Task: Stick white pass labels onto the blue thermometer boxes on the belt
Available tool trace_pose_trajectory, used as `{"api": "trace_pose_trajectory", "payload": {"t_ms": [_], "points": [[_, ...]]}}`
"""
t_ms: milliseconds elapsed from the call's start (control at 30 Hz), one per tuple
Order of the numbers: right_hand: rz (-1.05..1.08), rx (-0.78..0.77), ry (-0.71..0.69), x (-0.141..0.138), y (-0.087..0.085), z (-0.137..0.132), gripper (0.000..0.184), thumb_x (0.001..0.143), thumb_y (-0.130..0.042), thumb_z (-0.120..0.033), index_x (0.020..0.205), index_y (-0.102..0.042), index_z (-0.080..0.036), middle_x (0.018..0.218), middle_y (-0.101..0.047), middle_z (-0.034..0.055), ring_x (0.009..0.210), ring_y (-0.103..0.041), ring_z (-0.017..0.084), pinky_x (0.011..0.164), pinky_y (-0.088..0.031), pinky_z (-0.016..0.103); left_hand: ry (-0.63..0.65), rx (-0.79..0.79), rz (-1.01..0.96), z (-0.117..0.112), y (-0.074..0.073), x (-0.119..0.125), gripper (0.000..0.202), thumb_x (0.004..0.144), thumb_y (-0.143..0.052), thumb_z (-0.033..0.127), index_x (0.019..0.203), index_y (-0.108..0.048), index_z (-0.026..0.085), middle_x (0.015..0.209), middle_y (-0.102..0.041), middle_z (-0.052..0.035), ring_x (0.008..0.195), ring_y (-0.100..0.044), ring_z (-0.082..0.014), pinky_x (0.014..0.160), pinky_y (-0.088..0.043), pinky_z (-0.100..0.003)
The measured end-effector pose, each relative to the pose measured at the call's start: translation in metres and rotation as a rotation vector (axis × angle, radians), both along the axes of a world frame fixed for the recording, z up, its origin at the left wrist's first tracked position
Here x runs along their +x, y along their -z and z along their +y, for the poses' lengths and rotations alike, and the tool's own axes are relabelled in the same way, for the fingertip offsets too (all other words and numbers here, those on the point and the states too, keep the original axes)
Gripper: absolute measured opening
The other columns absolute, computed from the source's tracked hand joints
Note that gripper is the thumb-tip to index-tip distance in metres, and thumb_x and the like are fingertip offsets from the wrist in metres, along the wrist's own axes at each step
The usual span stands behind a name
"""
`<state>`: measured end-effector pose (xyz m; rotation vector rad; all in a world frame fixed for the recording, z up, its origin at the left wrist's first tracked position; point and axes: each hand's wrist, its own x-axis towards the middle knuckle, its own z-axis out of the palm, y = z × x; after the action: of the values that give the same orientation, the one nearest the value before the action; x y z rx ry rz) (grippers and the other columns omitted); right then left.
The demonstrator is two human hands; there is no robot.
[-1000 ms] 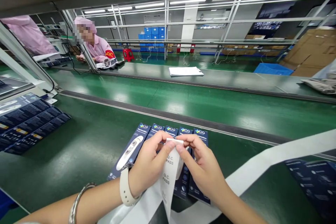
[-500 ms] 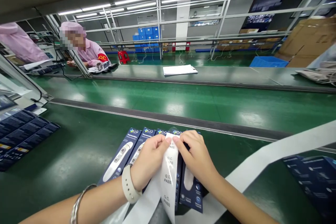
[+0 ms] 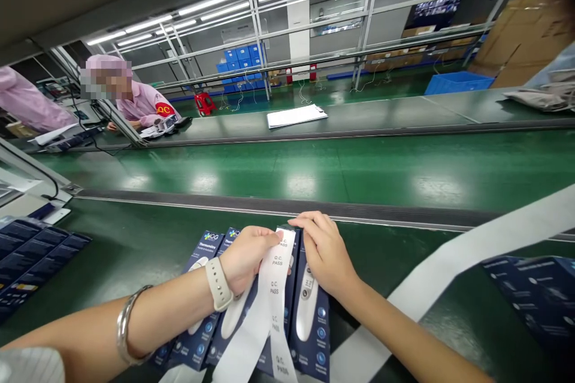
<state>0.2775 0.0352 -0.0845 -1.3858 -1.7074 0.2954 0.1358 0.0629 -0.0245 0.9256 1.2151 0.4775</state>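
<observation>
Sticker strip [image 3: 276, 281] in left hand [image 3: 247, 257], right hand [image 3: 324, 254] moved off, over boxes [image 3: 312, 326]

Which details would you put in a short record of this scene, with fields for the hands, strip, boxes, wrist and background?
Left hand: pinches the label strip near its top end
Right hand: fingers at the boxes' upper ends; contact unclear
Strip print: "Q.C. PASS", repeated
Boxes: dark blue, side by side, thermometer pictures
Left wrist: pale band, silver bangle
Background: co-worker in pink, red armband
</observation>
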Motion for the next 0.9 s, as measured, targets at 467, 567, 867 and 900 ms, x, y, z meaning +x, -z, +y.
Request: {"api": "trace_pose_trajectory", "payload": {"t_ms": [467, 567, 867, 900], "points": [[-0.373, 0.042, -0.020, 0.004, -0.008, -0.005, 0.031, 0.080, -0.045, -0.018, 0.102, -0.065, -0.028, 0.105, -0.057, 0.0058, 0.103, -0.042, 0.023, 0.088, -0.033, 0.041, -0.061, 0.024, -0.029, -0.020, -0.012, -0.015, 0.031, 0.064, -0.068, 0.039, 0.059, -0.058, 0.011, 0.055, -0.057, -0.0021, 0.047, -0.046, -0.0093, 0.048, -0.031, -0.022], [-0.435, -0.033, -0.016, 0.002, -0.011, -0.001, 0.030, 0.084, -0.044, -0.031, 0.108, -0.061, -0.028, 0.105, -0.056, 0.0072, 0.103, -0.043, 0.024, 0.086, -0.034, 0.041, -0.119, 0.005, -0.070, -0.030, -0.015, -0.029, 0.029, 0.069, -0.065, 0.037, 0.058, -0.054, 0.012, 0.054, -0.054, -0.0002, 0.047, -0.045, -0.0087, 0.048, -0.032, -0.021], [-0.349, 0.035, 0.095, -0.007, -0.021, 0.004, 0.032, 0.089, -0.038, -0.035, 0.085, -0.066, -0.019, 0.102, -0.056, 0.0087, 0.108, -0.040, 0.025, 0.093, -0.028, 0.045, -0.039, 0.157, -0.168, -0.048, -0.015, -0.044, 0.031, 0.079, -0.053, 0.042, 0.066, -0.048, 0.015, 0.060, -0.045, 0.0028, 0.053, -0.041, -0.0076, 0.053, -0.034, -0.021], [-0.248, 0.062, 0.067, -0.010, -0.024, -0.002, 0.030, 0.089, -0.037, -0.032, 0.092, -0.063, -0.019, 0.103, -0.056, 0.0081, 0.108, -0.041, 0.024, 0.094, -0.028, 0.043, -0.025, 0.209, -0.149, -0.050, -0.016, -0.043, 0.032, 0.080, -0.051, 0.043, 0.065, -0.047, 0.015, 0.060, -0.043, 0.0030, 0.054, -0.040, -0.0078, 0.053, -0.035, -0.021]]}}
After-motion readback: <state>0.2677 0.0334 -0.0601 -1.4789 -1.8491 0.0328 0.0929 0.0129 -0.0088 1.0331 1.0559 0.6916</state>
